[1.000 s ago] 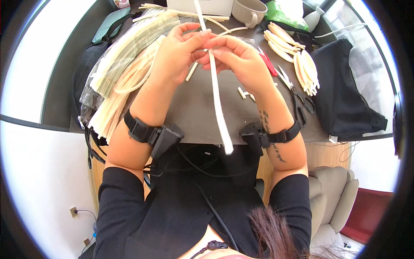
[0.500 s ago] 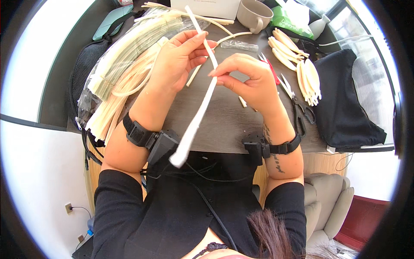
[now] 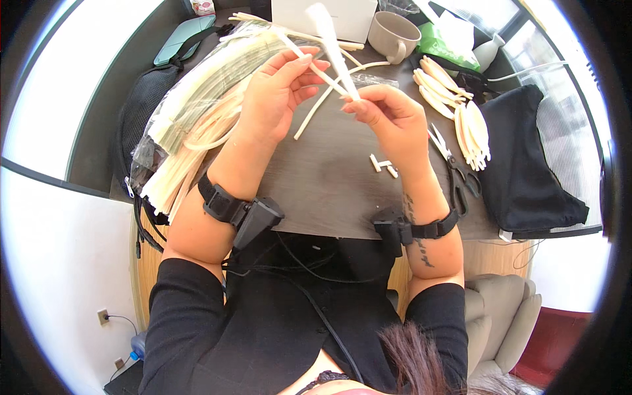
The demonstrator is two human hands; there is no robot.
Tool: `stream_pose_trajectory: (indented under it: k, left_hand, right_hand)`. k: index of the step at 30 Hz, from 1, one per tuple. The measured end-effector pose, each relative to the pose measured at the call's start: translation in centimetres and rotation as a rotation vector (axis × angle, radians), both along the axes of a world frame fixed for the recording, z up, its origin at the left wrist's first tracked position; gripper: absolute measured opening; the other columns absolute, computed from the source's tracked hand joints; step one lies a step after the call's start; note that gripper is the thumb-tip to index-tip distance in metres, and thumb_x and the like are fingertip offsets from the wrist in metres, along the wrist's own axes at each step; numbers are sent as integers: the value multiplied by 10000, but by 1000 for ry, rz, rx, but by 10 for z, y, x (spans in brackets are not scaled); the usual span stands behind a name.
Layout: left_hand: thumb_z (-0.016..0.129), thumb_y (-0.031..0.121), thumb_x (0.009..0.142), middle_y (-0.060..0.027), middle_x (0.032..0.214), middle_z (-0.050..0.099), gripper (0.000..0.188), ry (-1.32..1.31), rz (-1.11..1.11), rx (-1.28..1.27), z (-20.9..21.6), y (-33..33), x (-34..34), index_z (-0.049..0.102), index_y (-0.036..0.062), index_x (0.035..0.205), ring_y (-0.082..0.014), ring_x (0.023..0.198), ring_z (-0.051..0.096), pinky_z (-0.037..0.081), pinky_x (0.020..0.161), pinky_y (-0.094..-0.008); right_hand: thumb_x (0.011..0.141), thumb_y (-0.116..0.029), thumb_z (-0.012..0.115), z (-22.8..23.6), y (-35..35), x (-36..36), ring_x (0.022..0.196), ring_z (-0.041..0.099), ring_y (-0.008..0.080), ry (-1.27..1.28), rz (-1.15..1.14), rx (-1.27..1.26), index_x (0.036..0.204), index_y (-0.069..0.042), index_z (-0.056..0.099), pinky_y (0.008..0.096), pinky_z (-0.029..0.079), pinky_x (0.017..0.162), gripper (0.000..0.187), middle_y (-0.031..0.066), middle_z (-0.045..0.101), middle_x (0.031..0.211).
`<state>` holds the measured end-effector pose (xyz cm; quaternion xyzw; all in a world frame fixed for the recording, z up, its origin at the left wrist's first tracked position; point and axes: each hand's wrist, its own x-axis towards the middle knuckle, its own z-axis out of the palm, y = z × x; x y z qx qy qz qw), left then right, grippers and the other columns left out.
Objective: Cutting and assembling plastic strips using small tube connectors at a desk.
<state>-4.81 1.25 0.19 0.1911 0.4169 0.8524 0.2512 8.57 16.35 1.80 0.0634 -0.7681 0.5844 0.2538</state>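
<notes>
A long cream pipe cleaner [image 3: 309,64] stretches between my two hands, bent sharply at the right fingertips. Its other half points up and away, blurred by motion, crossing over the first half. My left hand [image 3: 273,92] pinches one half between thumb and forefinger, the other fingers curled loosely. Thumb and fingers of my right hand [image 3: 395,118] pinch the bend. Below the right hand lie several short cut pieces [image 3: 384,166] on the dark table [image 3: 316,187]. Left of my left hand rests a bundle of more pipe cleaners [image 3: 191,141], partly inside a clear plastic bag [image 3: 197,79].
Black-handled scissors [image 3: 459,172] lie right of my right forearm. Beyond them are several cream looped, petal-like shapes [image 3: 471,135] and a black cloth pouch [image 3: 530,164]. A beige mug [image 3: 390,34], a white box [image 3: 316,18] and a green packet [image 3: 447,43] stand at the back.
The pipe cleaner's free end has swung from near my body up to the far side, folding it at my right hand. The right hand moved slightly right, and the red-handled tool is now hidden.
</notes>
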Motion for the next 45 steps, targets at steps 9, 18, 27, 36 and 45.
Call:
stream_pose_trajectory:
  k: [9, 18, 27, 36, 45]
  left_hand:
    - [616, 244, 947, -45, 990, 698, 236, 174, 15, -67, 12, -1, 12, 677, 65, 1087, -88, 857, 641, 500, 702, -209]
    - [612, 252, 949, -1, 940, 687, 275, 173, 32, -60, 10, 0, 11, 668, 53, 1131, -71, 827, 629, 493, 677, -193]
    - [605, 258, 952, 16, 900, 675, 294, 204, 45, -50, 7, 0, 7, 662, 42, 1144, -50, 797, 609, 479, 656, -189]
    - [625, 244, 941, -24, 980, 695, 234, 184, 87, -65, 10, -1, 7, 680, 65, 1080, -62, 807, 611, 482, 676, -203]
    - [641, 186, 928, -42, 958, 697, 205, 170, 120, -27, 7, -2, 4, 677, 43, 1071, -66, 807, 614, 493, 683, -193]
  right_hand:
    - [893, -143, 679, -1, 7, -4, 703, 598, 68, -104, -26, -251, 976, 2, 696, 199, 464, 654, 168, 29, 669, 780]
    - [882, -117, 677, -4, 6, -6, 667, 575, 58, -143, -15, -215, 930, 9, 688, 193, 436, 602, 135, 11, 643, 756]
    - [868, -134, 691, -5, 6, -6, 636, 550, 36, -199, -21, -138, 880, -10, 680, 180, 398, 571, 125, -9, 626, 717]
    - [863, -142, 696, -6, 6, -7, 612, 529, 33, -269, -35, -104, 831, -19, 663, 179, 392, 551, 131, -27, 593, 684]
    - [866, -170, 698, -4, 6, -8, 606, 517, 27, -285, -56, -157, 831, -18, 666, 181, 393, 549, 159, -37, 590, 674]
